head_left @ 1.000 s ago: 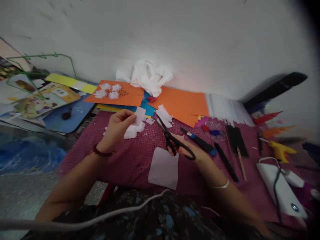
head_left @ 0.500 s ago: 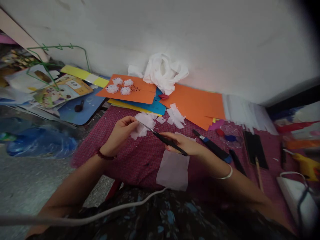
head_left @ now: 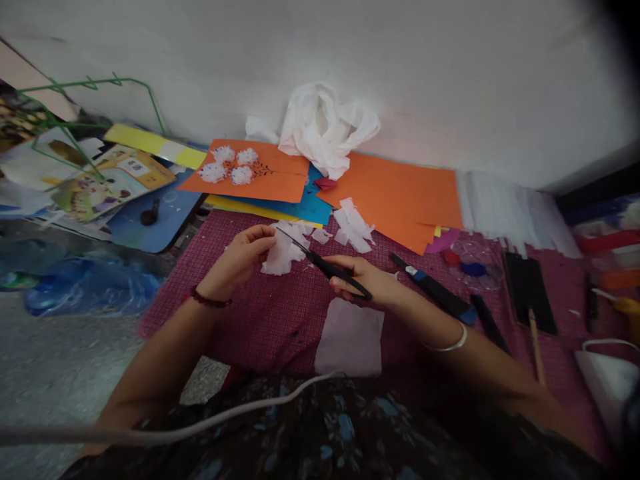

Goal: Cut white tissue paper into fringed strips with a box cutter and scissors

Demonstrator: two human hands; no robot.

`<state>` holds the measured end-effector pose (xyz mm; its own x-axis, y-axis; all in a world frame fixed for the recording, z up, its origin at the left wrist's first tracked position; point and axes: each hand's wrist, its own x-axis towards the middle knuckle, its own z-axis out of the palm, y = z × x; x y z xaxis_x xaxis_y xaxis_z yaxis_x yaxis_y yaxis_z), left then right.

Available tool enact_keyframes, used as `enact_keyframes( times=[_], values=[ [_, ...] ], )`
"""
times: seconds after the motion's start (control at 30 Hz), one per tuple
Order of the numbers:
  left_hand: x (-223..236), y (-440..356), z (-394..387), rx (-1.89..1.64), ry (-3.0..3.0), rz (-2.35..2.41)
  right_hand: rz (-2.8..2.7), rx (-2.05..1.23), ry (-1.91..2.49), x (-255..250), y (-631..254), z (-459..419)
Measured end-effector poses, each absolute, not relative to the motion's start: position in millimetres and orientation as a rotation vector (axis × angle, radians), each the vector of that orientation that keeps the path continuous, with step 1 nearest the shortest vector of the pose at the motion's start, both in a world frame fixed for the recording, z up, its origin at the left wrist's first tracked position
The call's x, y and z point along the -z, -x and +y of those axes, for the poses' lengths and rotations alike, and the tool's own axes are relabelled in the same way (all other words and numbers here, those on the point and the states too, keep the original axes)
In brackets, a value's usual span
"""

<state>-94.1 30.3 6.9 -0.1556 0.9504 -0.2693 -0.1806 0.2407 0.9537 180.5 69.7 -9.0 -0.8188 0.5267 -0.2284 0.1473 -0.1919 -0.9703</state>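
Observation:
My right hand (head_left: 357, 280) grips black-handled scissors (head_left: 333, 268), their thin blades pointing up and left toward my other hand. The blades look slightly apart. My left hand (head_left: 243, 257) is closed in a pinch near the blade tips. What sits between its fingertips is too small to make out against the white paper scraps (head_left: 281, 257) just behind. More torn white scraps (head_left: 353, 227) lie to the right of these. A square sheet of thin white paper (head_left: 350, 339) rests on the red checked cloth (head_left: 265, 327) close to my body.
At the back, an orange sheet (head_left: 285, 181) bears white puffs, beside crumpled white tissue (head_left: 327, 130) and another orange sheet (head_left: 400, 193). A blue-handled cutter (head_left: 440, 293) and black pad (head_left: 530, 290) lie right. A white cable (head_left: 250, 407) crosses my front.
The scissor blades now look a little apart, where they appeared as one line before. Both hands have stayed nearly in place. The whole view has shifted slightly.

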Motion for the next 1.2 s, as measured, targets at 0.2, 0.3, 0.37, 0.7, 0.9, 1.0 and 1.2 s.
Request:
enact_keyframes(
  times=[0.2, 0.3, 0.37, 0.7, 0.9, 1.0, 1.2],
  values=[
    [5, 100, 28, -1.088, -0.731, 1.269, -1.941, -2.079, 0.757, 16, -186, 79],
    [7, 97, 28, -1.226, -0.724, 1.247, -2.003, -2.026, 0.723, 17, -192, 83],
    [8, 96, 29, -1.306, -0.72, 1.237, -2.049, -2.049, 0.705, 14, -195, 83],
    [10, 97, 27, -1.213, -0.758, 1.285, -2.353, -1.888, 0.69, 2, -189, 85],
    [11, 98, 27, -1.083, -0.79, 1.286, -2.389, -1.797, 0.739, 8, -183, 88],
    [13, 98, 29, -1.087, -0.766, 1.286, -2.325, -1.837, 0.777, 9, -181, 87],
    [14, 96, 31, -1.117, -0.685, 1.309, -2.264, -1.791, 0.844, 7, -181, 84]
  ],
)
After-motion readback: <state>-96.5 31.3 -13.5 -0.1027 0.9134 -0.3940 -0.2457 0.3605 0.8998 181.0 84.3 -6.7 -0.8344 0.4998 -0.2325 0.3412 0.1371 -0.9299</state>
